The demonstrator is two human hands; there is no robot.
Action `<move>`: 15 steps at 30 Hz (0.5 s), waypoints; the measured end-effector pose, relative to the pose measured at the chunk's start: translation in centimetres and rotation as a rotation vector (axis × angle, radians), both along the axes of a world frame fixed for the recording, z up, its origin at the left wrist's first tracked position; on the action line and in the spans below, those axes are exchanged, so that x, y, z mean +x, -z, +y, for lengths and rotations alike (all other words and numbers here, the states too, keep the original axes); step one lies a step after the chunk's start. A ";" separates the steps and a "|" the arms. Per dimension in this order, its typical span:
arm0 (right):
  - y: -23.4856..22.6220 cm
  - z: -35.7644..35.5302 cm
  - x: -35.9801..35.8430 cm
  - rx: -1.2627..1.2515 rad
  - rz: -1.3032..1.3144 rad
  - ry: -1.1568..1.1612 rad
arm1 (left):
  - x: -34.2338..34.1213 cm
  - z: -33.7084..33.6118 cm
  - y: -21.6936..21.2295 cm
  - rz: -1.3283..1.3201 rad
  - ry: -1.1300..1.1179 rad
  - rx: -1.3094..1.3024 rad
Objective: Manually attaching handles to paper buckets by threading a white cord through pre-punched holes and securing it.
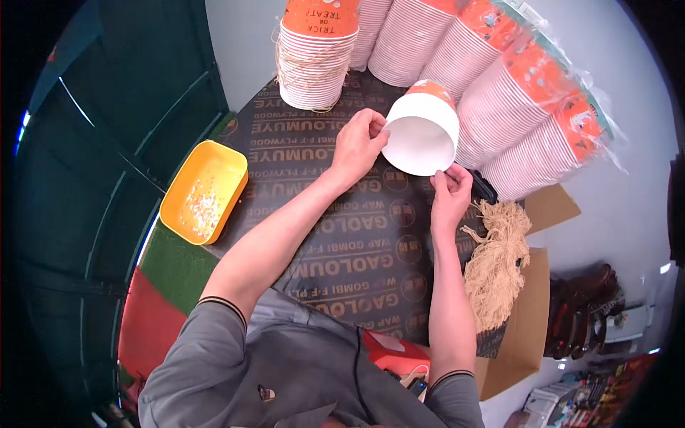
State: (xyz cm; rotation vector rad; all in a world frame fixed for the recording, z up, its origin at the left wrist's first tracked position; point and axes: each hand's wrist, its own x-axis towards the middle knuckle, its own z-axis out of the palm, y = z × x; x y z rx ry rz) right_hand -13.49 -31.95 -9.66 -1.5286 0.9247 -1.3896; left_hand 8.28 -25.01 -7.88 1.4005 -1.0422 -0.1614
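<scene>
Both my hands are on a paper bucket [421, 143], white inside with an orange printed outside, lying tilted so its mouth faces me. My left hand [360, 146] pinches the left side of its rim. At the lower right of the rim, my right hand [451, 191] is closed with thumb and fingertips on the edge. Behind my left hand stands a tall stack of nested buckets [317, 64] with thin string loops hanging around it. A bundle of beige string [497, 264] lies to the right of my right forearm.
Several plastic-wrapped stacks of orange buckets [510, 100] fill the back right of the dark plywood table [357, 235]. A yellow bin [214, 182] with small pale bits stands at the left edge. An open cardboard box [528, 321] is at the right, below table level.
</scene>
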 end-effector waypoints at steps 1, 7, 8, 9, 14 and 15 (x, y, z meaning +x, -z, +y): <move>0.2 -0.2 0.0 0.006 0.005 0.003 | 0.1 0.0 -0.1 0.005 0.003 0.006; 0.1 -1.4 -0.3 -0.085 0.179 0.108 | -0.2 -0.2 -0.8 0.037 0.001 0.038; -0.1 -1.3 0.0 -0.113 0.175 0.109 | -0.1 -0.1 -0.8 0.021 0.001 0.048; -0.5 -1.1 0.2 -0.109 0.180 0.107 | -0.1 0.0 -0.9 0.004 0.000 0.057; -1.3 -0.4 -0.1 -0.308 0.303 0.124 | -1.2 0.6 -2.7 0.069 0.072 0.001; -1.7 -0.4 -0.6 -0.300 0.265 0.120 | -1.1 0.9 -3.4 0.055 0.087 -0.015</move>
